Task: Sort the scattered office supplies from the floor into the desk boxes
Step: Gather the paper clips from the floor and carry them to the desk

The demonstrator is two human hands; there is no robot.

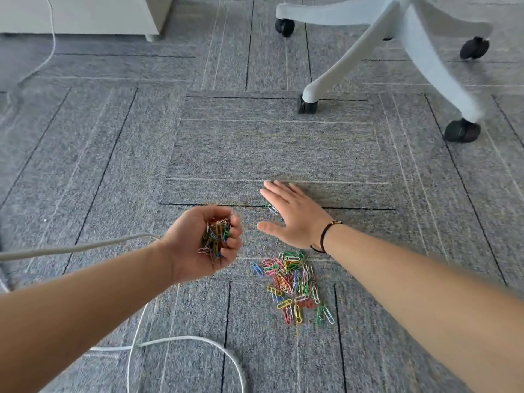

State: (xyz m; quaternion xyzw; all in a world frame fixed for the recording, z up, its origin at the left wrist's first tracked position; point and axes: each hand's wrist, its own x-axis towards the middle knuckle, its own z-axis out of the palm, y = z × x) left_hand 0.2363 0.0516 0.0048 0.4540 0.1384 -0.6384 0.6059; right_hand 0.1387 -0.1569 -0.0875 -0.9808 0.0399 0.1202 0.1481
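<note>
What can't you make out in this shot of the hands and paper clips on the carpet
All from the head view:
- Desk boxes: none in frame.
- Clips under the right hand: the flat palm hides all but one stray clip.
- Handful of clips in the left hand: curled fingers hide part, too small to count.
- Pile of clips on the carpet: overlapping, uncountable.
- Office chair: seat cut off by the top edge.

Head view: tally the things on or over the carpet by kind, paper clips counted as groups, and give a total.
Bare hands: 2, left hand, right hand
Groups of coloured wire paper clips: 3, a handful in the left hand, a floor pile, a few strays under the right hand
White cables: 2
Black chair castors: 4
Total: 11
</note>
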